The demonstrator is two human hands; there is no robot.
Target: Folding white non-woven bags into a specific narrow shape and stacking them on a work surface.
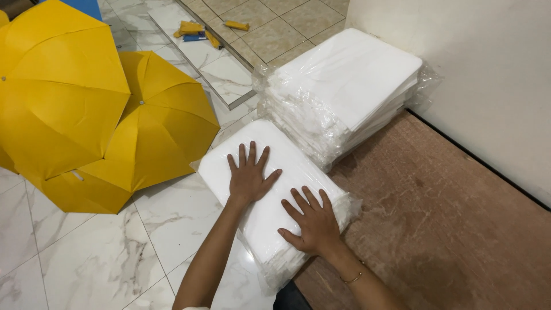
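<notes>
A low stack of flat white sheets in clear plastic wrap point(270, 221) lies on the floor in front of me. My left hand point(248, 175) rests flat on its top, fingers spread. My right hand point(313, 224) lies flat on the same stack nearer its right edge, fingers apart, a thin bracelet on the wrist. Neither hand grips anything. A taller wrapped stack of white sheets point(344, 86) stands just behind, touching the low stack's far corner.
Two open yellow umbrellas point(63, 92) point(155, 126) lie on the white marble tiles at the left. A brown wooden board point(442, 218) covers the floor at the right, against a white wall point(488, 63). Small yellow folded items point(192, 28) lie far back.
</notes>
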